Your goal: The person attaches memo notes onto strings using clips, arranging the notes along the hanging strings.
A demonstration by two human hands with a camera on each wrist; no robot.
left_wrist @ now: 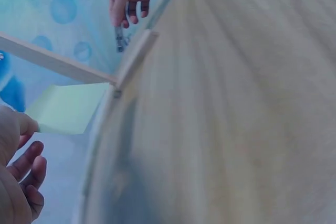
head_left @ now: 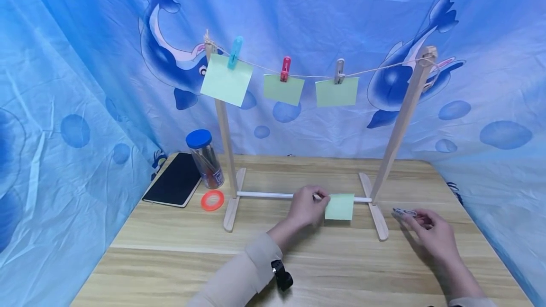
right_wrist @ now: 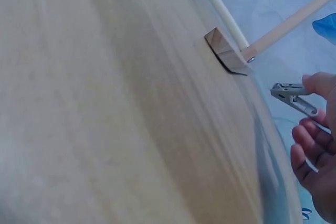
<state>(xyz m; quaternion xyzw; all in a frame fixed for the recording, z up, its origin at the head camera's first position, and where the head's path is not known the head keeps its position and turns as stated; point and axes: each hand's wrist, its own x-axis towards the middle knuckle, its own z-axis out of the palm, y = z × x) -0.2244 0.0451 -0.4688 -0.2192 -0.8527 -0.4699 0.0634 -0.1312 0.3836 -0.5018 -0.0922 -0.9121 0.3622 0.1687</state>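
Observation:
A pale green paper note [head_left: 340, 207] is pinched at its left edge by my left hand [head_left: 308, 206], near the white crossbar of the wooden stand. In the left wrist view the note [left_wrist: 68, 108] juts out from thumb and fingers. My right hand [head_left: 436, 235], to the right of the stand, pinches a grey clothespin [head_left: 404, 212]; in the right wrist view the clothespin [right_wrist: 295, 98] points toward the stand's foot. Above, a string [head_left: 384, 67] bears three green notes, hung by a blue clothespin [head_left: 235, 52], a red clothespin [head_left: 286, 69] and a grey clothespin [head_left: 339, 71].
Wooden posts [head_left: 398, 129] hold up the string, and their feet [head_left: 378, 221] stand on the table [head_left: 179, 245]. At the left are a black notebook [head_left: 174, 180], a blue-lidded jar [head_left: 205, 160] and an orange tape ring [head_left: 212, 200]. A blue dolphin-print curtain [head_left: 324, 18] hangs behind.

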